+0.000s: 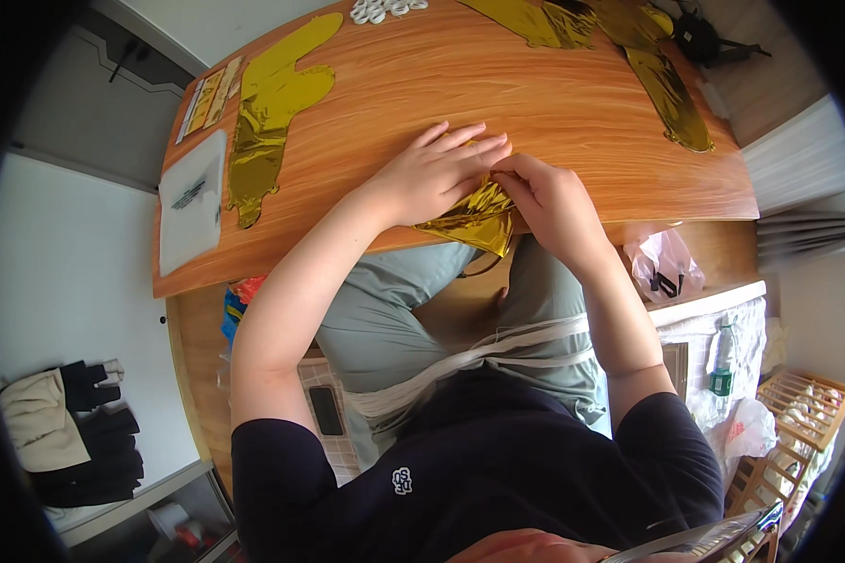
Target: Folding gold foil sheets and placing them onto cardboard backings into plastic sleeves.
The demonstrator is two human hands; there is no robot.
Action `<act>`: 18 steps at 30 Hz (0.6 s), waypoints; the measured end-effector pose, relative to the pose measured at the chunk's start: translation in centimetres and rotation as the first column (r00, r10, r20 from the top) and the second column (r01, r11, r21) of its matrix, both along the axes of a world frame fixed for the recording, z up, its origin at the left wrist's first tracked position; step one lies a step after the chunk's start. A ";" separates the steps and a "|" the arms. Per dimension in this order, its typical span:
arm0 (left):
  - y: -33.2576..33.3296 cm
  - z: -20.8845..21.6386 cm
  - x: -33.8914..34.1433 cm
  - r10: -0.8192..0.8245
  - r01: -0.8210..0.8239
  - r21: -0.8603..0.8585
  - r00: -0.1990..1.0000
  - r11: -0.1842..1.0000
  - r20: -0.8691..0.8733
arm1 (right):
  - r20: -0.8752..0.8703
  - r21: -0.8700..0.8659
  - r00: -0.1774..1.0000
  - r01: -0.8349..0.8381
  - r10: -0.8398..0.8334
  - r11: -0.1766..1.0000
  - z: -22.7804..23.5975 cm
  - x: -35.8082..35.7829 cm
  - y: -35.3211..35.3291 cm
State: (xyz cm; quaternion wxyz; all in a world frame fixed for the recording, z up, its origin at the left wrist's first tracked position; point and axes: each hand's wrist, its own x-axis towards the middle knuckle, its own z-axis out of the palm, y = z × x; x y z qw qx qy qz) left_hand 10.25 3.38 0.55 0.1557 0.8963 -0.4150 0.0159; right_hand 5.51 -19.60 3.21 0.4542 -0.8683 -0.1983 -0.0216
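Note:
A crumpled gold foil balloon (474, 220), deflated, lies at the near edge of the wooden table and hangs partly over it toward my lap. My left hand (437, 169) rests over its upper part, fingers stretched out and palm down. Beside those fingertips, my right hand (552, 202) pinches the foil between thumb and bent fingers. Both hands hide much of the balloon's upper part. Long white strings (460, 361) lie across my lap.
Another flat gold foil balloon (277, 113) lies on the table's left, near a clear plastic bag (192, 202) and a printed card sheet (209, 94). More gold foil (662, 89) spreads at the far right. Several white rolls (385, 9) sit at the far edge; a pink bag (665, 263) stands right.

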 end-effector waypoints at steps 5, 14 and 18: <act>0.9 0.3 0.1 0.007 -0.048 -0.266 0.989 0.963 -0.151 | 0.066 -0.018 0.998 -0.008 0.009 1.000 -0.5 0.6 0.5; 4.3 4.4 -6.0 0.310 -0.276 -0.260 0.945 0.925 0.101 | 0.070 -0.003 0.997 0.042 -0.041 0.999 -0.8 0.7 0.9; 5.4 2.0 -9.8 0.387 -0.372 -0.331 0.922 0.867 -0.022 | 0.071 -0.014 0.997 0.043 -0.042 0.999 -1.0 0.9 1.1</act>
